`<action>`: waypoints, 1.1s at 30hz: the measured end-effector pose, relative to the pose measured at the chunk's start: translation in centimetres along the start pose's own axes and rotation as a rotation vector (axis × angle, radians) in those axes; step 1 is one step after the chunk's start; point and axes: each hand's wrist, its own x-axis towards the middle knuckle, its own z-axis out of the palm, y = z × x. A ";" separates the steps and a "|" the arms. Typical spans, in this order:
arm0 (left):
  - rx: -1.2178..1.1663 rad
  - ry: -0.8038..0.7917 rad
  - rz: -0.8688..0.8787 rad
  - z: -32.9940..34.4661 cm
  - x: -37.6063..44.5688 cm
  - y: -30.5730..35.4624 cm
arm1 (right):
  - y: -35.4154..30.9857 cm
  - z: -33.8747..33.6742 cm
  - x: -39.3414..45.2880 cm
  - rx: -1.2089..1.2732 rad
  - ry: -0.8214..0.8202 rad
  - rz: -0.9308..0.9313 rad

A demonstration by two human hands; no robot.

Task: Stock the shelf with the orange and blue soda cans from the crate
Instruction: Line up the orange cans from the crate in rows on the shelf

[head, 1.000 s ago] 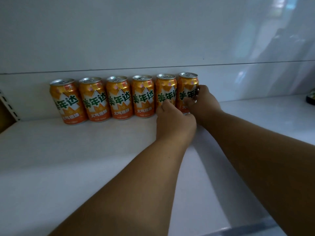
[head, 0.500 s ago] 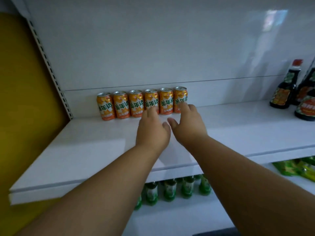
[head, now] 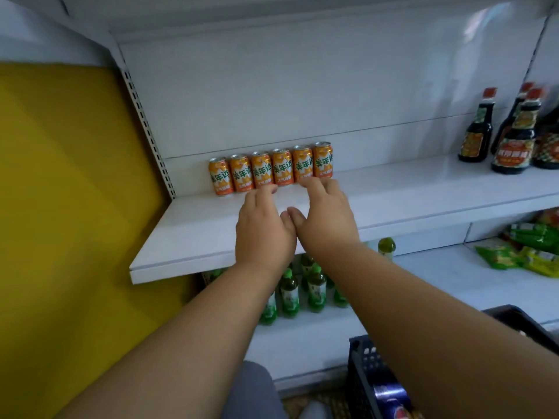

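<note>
Orange soda cans [head: 271, 169] are standing in a row at the white shelf [head: 193, 231] back. Both hands, left hand [head: 263, 234] and right hand [head: 325, 220], are hovering just before the cans, fingers released.

White shelving back panel [head: 302, 86] beside a yellow wall [head: 66, 207], dimly lit.

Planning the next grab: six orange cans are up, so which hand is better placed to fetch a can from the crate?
Right. The crate sits low on the right, under the right hand's forearm. Both hands are empty; the left hand would have to cross over.
</note>
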 end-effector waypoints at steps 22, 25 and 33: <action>-0.117 -0.796 -0.030 26.7 -23.8 0.6 | 32.9 0.1 -23.1 -0.044 -0.083 0.897; -0.091 -0.869 -0.062 29.6 -24.3 -0.5 | 37.0 2.0 -24.1 -0.144 -0.268 0.922; -0.024 -1.030 -0.189 34.5 -26.5 -1.5 | 42.9 7.1 -27.7 -0.362 -0.991 0.826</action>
